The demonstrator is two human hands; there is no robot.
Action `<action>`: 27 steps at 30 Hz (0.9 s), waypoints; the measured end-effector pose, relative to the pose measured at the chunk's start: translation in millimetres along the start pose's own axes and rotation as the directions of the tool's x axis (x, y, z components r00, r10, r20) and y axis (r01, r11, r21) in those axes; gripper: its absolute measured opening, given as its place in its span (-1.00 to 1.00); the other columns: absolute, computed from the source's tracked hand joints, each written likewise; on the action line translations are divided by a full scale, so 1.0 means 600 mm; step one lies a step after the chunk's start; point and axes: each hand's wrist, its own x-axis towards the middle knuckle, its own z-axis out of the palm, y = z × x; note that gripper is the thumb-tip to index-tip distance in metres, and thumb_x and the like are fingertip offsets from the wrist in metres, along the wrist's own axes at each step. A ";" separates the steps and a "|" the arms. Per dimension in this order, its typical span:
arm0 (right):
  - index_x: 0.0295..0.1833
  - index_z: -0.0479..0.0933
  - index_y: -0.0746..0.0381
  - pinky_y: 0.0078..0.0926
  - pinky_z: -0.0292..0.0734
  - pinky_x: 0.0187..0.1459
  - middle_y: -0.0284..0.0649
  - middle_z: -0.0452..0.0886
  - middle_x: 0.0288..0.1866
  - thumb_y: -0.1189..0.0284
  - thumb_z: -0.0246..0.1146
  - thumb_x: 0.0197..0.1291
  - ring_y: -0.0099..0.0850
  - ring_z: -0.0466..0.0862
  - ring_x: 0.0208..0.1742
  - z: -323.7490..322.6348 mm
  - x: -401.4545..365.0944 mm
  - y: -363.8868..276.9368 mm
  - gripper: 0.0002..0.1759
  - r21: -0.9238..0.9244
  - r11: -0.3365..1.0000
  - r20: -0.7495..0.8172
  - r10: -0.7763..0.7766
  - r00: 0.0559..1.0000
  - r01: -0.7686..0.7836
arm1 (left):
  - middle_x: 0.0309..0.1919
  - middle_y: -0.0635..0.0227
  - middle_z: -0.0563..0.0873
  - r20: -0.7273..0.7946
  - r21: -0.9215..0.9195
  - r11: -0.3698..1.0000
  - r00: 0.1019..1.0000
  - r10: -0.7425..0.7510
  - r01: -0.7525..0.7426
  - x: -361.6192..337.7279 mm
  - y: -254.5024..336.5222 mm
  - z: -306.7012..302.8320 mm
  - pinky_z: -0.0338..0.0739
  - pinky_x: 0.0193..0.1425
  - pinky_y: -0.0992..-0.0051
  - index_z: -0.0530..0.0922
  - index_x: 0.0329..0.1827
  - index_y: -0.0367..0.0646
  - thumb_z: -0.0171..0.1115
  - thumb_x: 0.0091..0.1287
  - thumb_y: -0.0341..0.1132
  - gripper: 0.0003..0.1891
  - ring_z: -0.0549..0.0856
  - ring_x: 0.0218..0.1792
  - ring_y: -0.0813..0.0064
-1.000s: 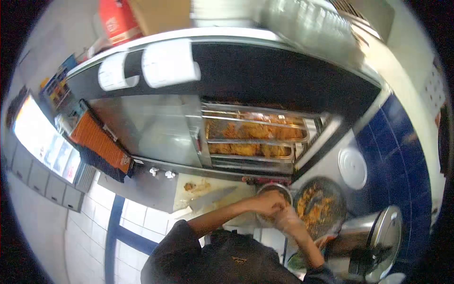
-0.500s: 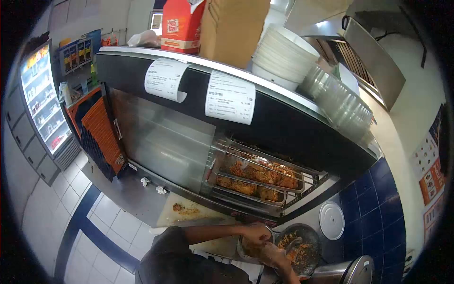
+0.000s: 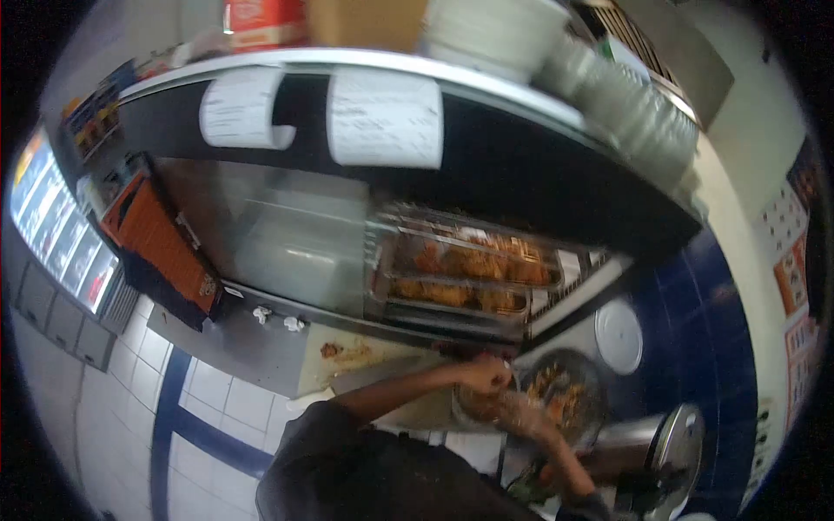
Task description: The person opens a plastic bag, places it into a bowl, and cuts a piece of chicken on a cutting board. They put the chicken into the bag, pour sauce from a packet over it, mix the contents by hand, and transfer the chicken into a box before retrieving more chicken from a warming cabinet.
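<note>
My left hand [image 3: 485, 375] is closed in a fist at the rim of a round container [image 3: 465, 404]; what it grips, if anything, is hidden. Just to its right, my right hand [image 3: 521, 413] reaches over the same container, blurred, seemingly in a clear glove, so its fingers cannot be made out. Right beside the hands stands a dark round bowl [image 3: 598, 395] with orange-brown food pieces inside. Left of the hands, a cutting board [image 3: 317, 360] carries food scraps and a knife [image 3: 373, 372].
Behind the counter, a display cabinet [image 3: 539, 187] holds trays of fried food [image 3: 460, 265]. Paper slips [image 3: 385, 119] hang from its top edge. A white lid [image 3: 618, 337] lies at the right, above a metal canister [image 3: 625, 443]. Stacked bowls [image 3: 495, 35] stand on top.
The view has shifted, so the cabinet top sits higher in the picture. Both hands remain close together at the container; the right hand now looks more smeared.
</note>
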 end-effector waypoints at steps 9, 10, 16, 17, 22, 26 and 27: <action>0.07 0.49 0.35 -0.14 0.53 0.10 0.03 0.51 -0.04 0.22 0.21 0.31 0.03 0.57 0.10 0.027 0.004 0.011 -0.59 -0.159 0.971 -0.391 -0.227 0.892 0.177 | -0.21 0.18 0.71 -0.059 -0.115 0.973 0.977 -0.207 0.199 -0.016 0.104 -0.057 0.57 0.00 0.27 0.66 -0.19 -0.21 0.37 0.22 -0.38 -0.85 0.70 -0.10 0.19; 0.04 0.49 0.36 -0.13 0.54 0.08 0.04 0.50 -0.07 0.22 0.20 0.30 0.03 0.57 0.08 0.017 0.009 -0.005 -0.59 -0.127 0.991 -0.327 -0.085 0.941 0.045 | -0.18 0.19 0.71 -0.046 -0.103 0.967 0.970 -0.238 0.233 -0.014 0.117 -0.069 0.56 0.04 0.26 0.66 -0.17 -0.21 0.37 0.22 -0.38 -0.84 0.69 -0.07 0.18; 0.03 0.50 0.33 -0.05 0.53 0.10 0.11 0.52 -0.02 0.23 0.19 0.31 0.08 0.58 0.04 0.024 -0.002 0.003 -0.62 -0.099 0.995 -0.353 -0.028 0.935 -0.008 | -0.15 0.21 0.71 -0.041 -0.052 0.968 0.968 -0.247 0.245 -0.020 0.131 -0.065 0.50 0.22 0.23 0.66 -0.12 -0.22 0.37 0.22 -0.41 -0.81 0.66 0.04 0.15; 0.08 0.50 0.32 -0.05 0.52 0.10 0.13 0.54 0.03 0.22 0.18 0.31 0.09 0.58 0.07 0.052 -0.001 0.038 -0.60 -0.182 0.983 -0.380 -0.094 0.920 0.025 | -0.15 0.21 0.71 -0.064 -0.035 0.974 0.972 -0.227 0.225 -0.020 0.131 -0.064 0.51 0.21 0.23 0.66 -0.12 -0.22 0.37 0.22 -0.41 -0.80 0.67 0.02 0.14; 0.29 0.46 0.30 -0.11 0.51 0.15 0.17 0.56 0.17 0.18 0.13 0.37 0.07 0.58 0.19 -0.022 -0.004 -0.018 -0.48 0.007 0.994 -0.256 0.103 0.961 -0.105 | -0.25 0.19 0.66 -0.209 0.042 0.986 0.966 -0.150 0.162 -0.030 0.164 -0.083 0.57 -0.01 0.27 0.64 -0.10 -0.20 0.35 0.26 -0.40 -0.81 0.67 -0.16 0.20; 0.43 0.38 0.26 -0.28 0.54 0.18 0.12 0.55 0.27 0.11 0.05 0.50 -0.19 0.63 0.23 -0.014 0.007 -0.016 -0.42 0.535 0.793 -0.028 0.363 0.931 -0.293 | -0.36 0.40 0.62 -0.468 -0.110 0.935 0.812 -0.349 0.338 -0.099 0.208 -0.099 0.48 -0.27 0.56 0.64 -0.04 -0.20 0.31 0.31 -0.46 -0.82 0.57 -0.37 0.60; 0.43 0.38 0.28 -0.27 0.53 0.21 0.08 0.56 0.28 0.08 0.03 0.51 -0.20 0.62 0.23 0.027 0.005 -0.001 -0.40 0.839 0.543 -0.179 0.337 0.924 -0.036 | -0.37 0.46 0.60 -0.580 -0.288 0.897 0.684 -0.441 0.334 -0.133 0.205 -0.093 0.47 -0.26 0.58 0.64 -0.03 -0.20 0.29 0.36 -0.46 -0.84 0.55 -0.36 0.65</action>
